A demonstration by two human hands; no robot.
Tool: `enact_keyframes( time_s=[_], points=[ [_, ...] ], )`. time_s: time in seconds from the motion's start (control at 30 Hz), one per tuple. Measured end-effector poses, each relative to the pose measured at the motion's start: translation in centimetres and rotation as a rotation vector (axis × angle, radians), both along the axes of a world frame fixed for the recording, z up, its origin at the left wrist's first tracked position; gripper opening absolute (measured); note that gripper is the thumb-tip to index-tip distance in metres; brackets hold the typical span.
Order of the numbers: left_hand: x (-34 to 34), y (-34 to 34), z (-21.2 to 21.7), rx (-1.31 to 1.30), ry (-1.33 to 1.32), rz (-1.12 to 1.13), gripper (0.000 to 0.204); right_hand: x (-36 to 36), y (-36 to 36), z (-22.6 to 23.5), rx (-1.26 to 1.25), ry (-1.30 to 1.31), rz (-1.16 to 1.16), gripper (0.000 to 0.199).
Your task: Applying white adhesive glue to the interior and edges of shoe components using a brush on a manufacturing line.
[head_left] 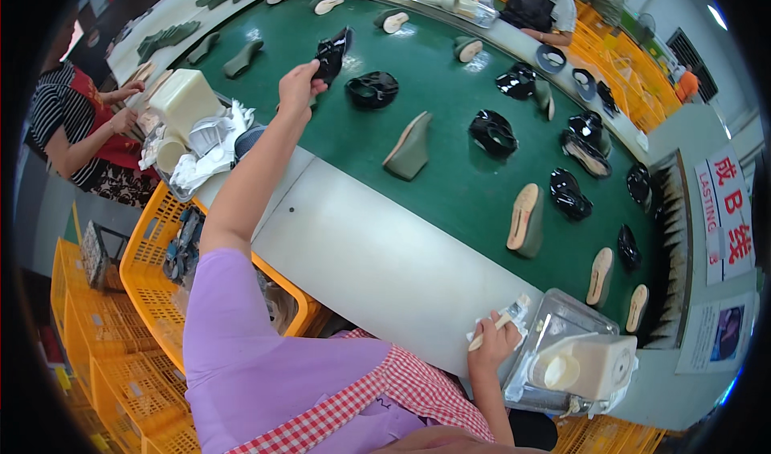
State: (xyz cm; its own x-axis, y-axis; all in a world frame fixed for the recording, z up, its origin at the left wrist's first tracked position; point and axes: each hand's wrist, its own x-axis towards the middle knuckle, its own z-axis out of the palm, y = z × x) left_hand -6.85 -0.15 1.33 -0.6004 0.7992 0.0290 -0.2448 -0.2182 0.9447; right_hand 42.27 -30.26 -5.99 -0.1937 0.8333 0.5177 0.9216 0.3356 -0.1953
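Observation:
My left hand [299, 90] reaches far out over the green work surface, its fingers closed on a glossy black shoe upper [334, 52]. Close by lies another shiny black upper [372, 90], just right of that hand. Down at the near edge, my right hand [491, 346] grips a brush [491, 330] by its pale handle; its bristles point up and away. A crumpled white cloth or paper [516, 313] is at the brush tip. Between my arms, a green wedge sole [409, 147] with a tan top rests on the green surface.
Beside my right hand stands a metal tray [554, 313] with a cream container [604, 364] and cup [557, 370]. More uppers and wedges spread rightward toward a bristle-fringed opening [673, 253]. A yellow crate [152, 249] is at lower left. Co-workers sit left and far right.

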Motion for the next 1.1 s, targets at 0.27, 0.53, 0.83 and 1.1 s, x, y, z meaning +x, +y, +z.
enact_keyframes(
  time_s=[0.27, 0.53, 0.83, 1.1],
  points=[
    [-13.7, 8.2, -6.0, -0.378, 0.844, 0.532, 0.037, -0.4, 0.4, 0.4, -0.03, -0.03, -0.04, 0.021],
    [-24.1, 11.1, -9.8, -0.478, 1.179, 0.538, 0.039, -0.2, 1.1, 0.7, -0.044, -0.059, -0.035, 0.019],
    [-24.7, 15.9, -14.3, -0.524, 0.755, 0.374, 0.05, 0.5, 0.8, 0.5, -0.034, -0.031, -0.014, 0.02],
    [1.7, 5.4, -10.5, -0.044, 0.589, -0.177, 0.035, 0.4, 0.2, 0.3, -0.013, 0.012, -0.001, 0.023]
  ],
)
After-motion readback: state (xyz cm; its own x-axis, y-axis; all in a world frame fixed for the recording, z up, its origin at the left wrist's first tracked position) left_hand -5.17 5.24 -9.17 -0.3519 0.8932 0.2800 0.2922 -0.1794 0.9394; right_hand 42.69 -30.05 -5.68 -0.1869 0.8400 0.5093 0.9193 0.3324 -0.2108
